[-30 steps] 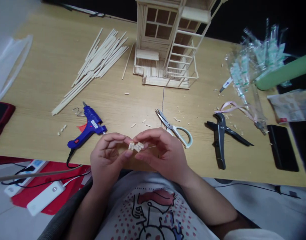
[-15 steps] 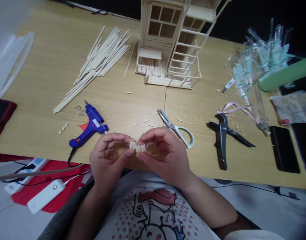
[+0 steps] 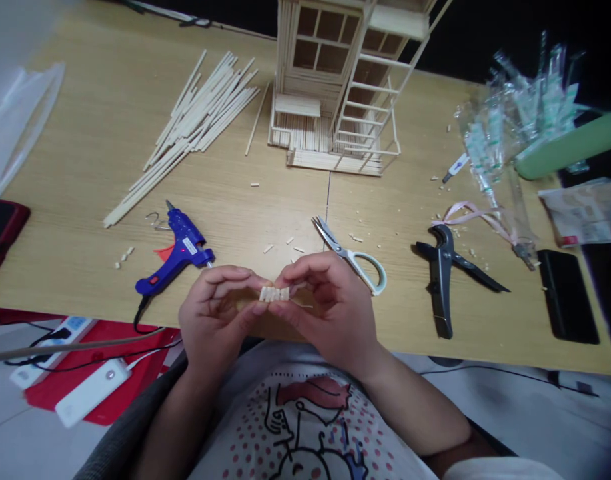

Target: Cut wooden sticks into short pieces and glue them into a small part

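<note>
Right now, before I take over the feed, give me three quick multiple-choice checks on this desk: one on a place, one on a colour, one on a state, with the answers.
1. Where do the scissors lie relative to the glue gun?
A. To its left
B. To its right
C. On top of it

2. What colour is the glue gun's body?
A. Red
B. Green
C. Blue

3. How do the left hand and right hand stand to the small stick pieces?
A. Both pinch them
B. Only the left holds them
C. Neither touches them

1: B, the scissors lie well right of the gun in the head view.
2: C, the gun's body shows blue.
3: A, fingertips of both hands grip the pieces from either side.
</note>
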